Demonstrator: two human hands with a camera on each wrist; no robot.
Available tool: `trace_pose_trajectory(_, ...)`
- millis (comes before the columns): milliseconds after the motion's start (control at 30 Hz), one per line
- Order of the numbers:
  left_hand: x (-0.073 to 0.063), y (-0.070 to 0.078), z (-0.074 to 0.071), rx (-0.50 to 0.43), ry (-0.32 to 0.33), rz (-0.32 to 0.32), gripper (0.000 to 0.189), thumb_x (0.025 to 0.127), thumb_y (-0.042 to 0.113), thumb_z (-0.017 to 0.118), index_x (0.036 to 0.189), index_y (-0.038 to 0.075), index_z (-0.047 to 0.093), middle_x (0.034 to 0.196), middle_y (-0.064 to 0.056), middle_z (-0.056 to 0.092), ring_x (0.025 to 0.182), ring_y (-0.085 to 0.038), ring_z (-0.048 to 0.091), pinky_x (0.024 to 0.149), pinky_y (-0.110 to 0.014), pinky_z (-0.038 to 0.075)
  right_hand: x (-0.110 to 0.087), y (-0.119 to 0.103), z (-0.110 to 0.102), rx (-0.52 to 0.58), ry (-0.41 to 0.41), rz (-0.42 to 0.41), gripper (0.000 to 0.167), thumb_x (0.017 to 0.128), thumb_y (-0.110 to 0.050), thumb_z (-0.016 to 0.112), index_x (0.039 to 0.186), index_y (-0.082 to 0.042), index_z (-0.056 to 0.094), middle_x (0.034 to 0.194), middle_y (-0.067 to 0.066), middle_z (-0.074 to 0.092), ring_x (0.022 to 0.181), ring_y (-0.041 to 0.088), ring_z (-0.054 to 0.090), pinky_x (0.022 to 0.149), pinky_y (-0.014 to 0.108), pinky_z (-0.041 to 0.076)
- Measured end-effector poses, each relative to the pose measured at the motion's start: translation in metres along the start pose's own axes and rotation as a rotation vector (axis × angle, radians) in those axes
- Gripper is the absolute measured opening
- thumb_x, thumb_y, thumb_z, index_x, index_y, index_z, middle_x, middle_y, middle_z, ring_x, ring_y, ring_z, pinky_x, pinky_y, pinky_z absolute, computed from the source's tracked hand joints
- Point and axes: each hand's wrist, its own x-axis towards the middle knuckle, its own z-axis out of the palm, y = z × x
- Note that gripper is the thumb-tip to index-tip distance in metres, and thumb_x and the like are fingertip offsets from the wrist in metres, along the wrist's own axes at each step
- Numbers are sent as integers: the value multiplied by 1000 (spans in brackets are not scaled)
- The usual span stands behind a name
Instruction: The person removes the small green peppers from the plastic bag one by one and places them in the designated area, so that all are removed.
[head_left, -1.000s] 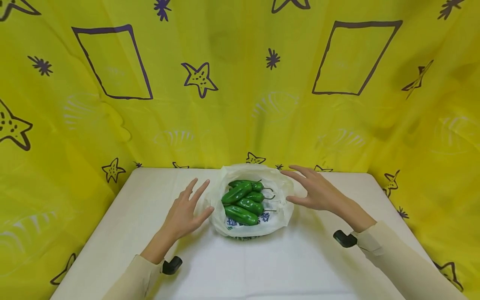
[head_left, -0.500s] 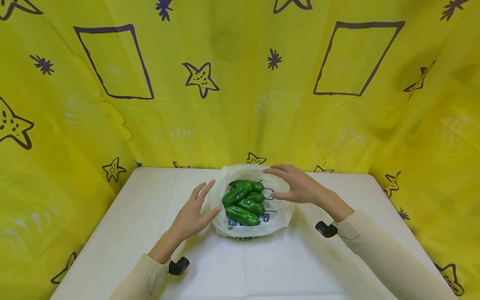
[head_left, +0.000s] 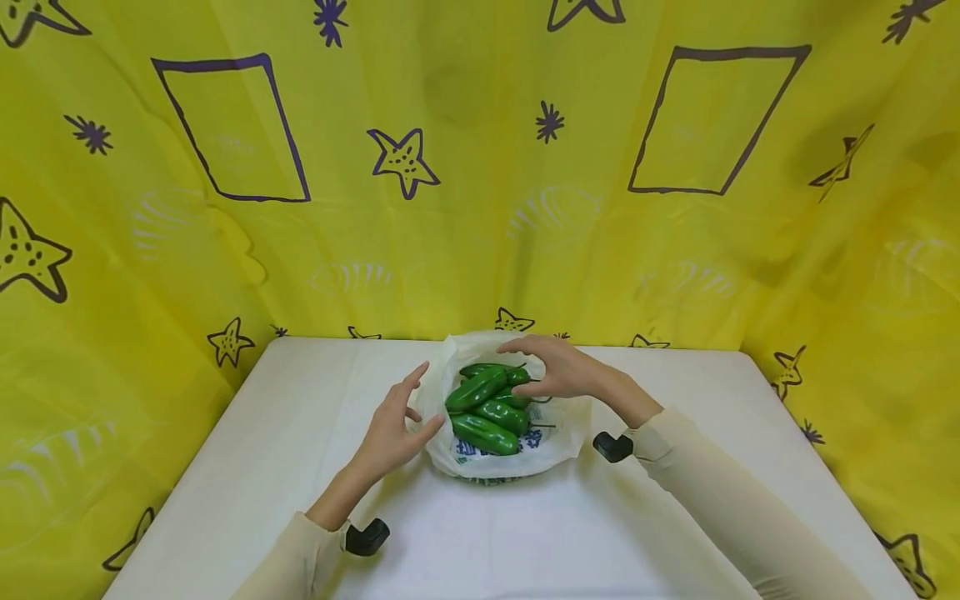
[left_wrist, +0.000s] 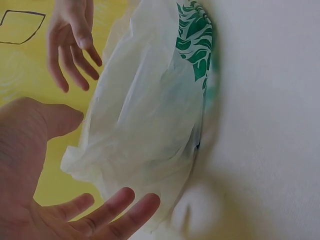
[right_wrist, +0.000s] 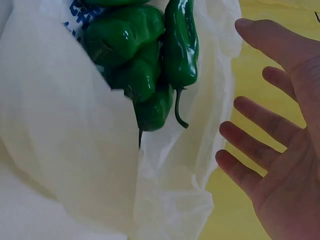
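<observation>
Several glossy green peppers [head_left: 480, 388] lie in a white plastic bag [head_left: 517, 462] whose mouth is spread wide on the table. Blue print shows inside the bag, and green leaf print [left_wrist: 195, 40] on its outside. At the bag's left side is my left hand [head_left: 392, 429], thumb and fingers spread and holding nothing; in the left wrist view they are close to the plastic. My right hand [head_left: 564, 368] is above the bag's right part, over the pepper stems, with its fingers apart and loosely bent. In the right wrist view nothing is between its fingers.
The bag stands toward the back of a white-covered table [head_left: 525, 533]. A yellow curtain [head_left: 480, 233] with starfish and shell drawings encloses the back and both sides. A small black device [head_left: 367, 537] is at the left wrist, another [head_left: 612, 447] at the right.
My right hand has moved left from beside the bag to over the peppers. The left hand has shifted slightly right, closer to the bag. Bag and peppers stay in place.
</observation>
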Motion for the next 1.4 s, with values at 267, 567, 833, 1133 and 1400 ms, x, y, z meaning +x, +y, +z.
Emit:
trace_pose_trajectory(267,-2,3,3,-77,11,-75,79,89,13,80,157,17,41,129,-19,61,77,-15,65,70,-34,53,26,-5,14,53,-78,11,57,92,-23,79,142,-5,59,137,15,63,124,36,60,103,56,47)
trace_pose_trajectory(567,-2,2,6,-36,23,-40,58,87,7,80,141,11,60,114,-15,67,72,-12,64,63,-25,51,45,-6,30,0,-156,33,50,93,-19,78,139,-9,63,141,7,62,129,27,57,109,47,44)
trace_pose_trajectory(833,0,0,6,-47,35,-73,50,85,3,81,132,9,66,109,-15,68,73,-13,64,58,-25,49,55,-7,38,-59,-200,36,45,92,-13,78,136,-12,66,138,5,64,128,25,58,110,46,44)
trace_pose_trajectory(1133,1,4,6,-108,45,-124,49,83,-3,81,129,5,69,102,-13,68,75,-17,68,55,-25,54,60,-4,40,-75,-220,12,35,97,-9,71,132,-13,69,135,5,66,127,24,58,110,44,44)
trace_pose_trajectory(1400,2,3,8,-167,50,-132,49,82,-9,79,129,3,69,101,-14,66,73,-18,70,53,-26,56,63,-7,38,-83,-229,11,34,97,-9,71,130,-11,70,132,4,68,126,23,60,109,43,44)
